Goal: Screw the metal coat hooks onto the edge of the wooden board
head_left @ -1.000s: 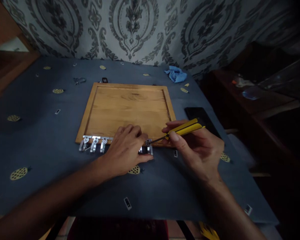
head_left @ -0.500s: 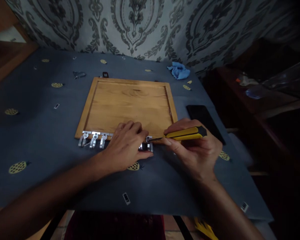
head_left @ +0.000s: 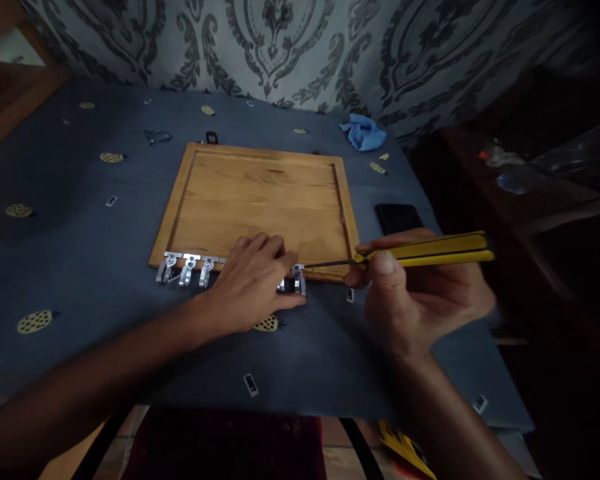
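A wooden board (head_left: 260,200) with a raised rim lies flat on a blue patterned tablecloth (head_left: 80,267). A metal hook rail (head_left: 187,267) runs along the board's near edge. My left hand (head_left: 253,283) rests palm down on the rail's middle, fingers curled over it. My right hand (head_left: 415,293) grips a yellow-handled screwdriver (head_left: 420,248) held nearly level, its thin tip touching the rail's right end (head_left: 298,272).
A black phone (head_left: 397,218) lies right of the board. A crumpled blue cloth (head_left: 363,135) sits at the far right by the patterned wall. Small metal parts (head_left: 157,137) lie beyond the board's far left corner. Dark wooden furniture (head_left: 530,200) stands beyond the table's right edge.
My right hand has slid right along the screwdriver, showing more of its shaft and handle; the tip stays at the rail's right end. The camera has tilted slightly. My left hand has not moved.
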Action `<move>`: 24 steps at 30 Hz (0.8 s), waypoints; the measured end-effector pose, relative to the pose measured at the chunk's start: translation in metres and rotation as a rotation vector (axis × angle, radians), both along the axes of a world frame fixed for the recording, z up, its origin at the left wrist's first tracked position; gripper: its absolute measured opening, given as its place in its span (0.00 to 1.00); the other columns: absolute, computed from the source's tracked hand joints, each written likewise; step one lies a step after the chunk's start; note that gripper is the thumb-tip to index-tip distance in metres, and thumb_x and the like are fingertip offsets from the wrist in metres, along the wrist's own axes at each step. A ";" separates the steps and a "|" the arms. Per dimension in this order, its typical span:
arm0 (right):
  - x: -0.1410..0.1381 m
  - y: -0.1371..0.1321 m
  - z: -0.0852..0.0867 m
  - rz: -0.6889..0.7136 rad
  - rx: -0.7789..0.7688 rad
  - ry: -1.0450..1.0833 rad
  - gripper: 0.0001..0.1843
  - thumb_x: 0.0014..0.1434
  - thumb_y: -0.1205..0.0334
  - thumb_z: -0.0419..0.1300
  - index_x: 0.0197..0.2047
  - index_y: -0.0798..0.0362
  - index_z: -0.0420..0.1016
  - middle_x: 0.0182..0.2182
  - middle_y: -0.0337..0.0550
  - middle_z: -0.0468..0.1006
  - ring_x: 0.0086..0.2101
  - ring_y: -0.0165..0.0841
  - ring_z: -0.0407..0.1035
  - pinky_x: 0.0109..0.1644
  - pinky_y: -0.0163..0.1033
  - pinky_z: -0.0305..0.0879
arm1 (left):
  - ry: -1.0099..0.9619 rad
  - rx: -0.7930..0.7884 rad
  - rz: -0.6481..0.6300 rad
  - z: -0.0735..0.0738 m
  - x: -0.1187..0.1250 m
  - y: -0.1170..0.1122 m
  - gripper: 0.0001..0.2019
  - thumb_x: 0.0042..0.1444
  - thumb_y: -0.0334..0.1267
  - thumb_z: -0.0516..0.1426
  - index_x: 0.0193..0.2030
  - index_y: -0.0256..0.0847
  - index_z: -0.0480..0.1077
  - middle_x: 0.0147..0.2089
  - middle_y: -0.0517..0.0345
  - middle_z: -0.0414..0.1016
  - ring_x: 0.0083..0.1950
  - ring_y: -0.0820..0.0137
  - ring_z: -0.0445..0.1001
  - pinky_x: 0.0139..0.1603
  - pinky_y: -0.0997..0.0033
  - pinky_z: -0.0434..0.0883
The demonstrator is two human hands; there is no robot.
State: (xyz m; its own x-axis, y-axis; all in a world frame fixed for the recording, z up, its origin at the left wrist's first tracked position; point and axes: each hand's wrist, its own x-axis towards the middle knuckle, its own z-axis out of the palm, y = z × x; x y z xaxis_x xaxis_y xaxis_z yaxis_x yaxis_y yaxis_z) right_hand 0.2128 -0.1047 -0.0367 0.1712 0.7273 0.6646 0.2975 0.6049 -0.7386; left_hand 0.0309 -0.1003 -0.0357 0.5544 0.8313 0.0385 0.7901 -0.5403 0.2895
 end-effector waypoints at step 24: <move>0.012 -0.004 0.006 0.185 -0.237 -0.222 0.07 0.65 0.60 0.62 0.46 0.42 0.79 0.39 0.41 0.82 0.37 0.37 0.78 0.35 0.43 0.77 | 0.009 0.009 -0.004 0.001 0.000 0.000 0.19 0.58 0.51 0.65 0.47 0.39 0.72 0.47 0.51 0.72 0.53 0.55 0.69 0.51 0.58 0.66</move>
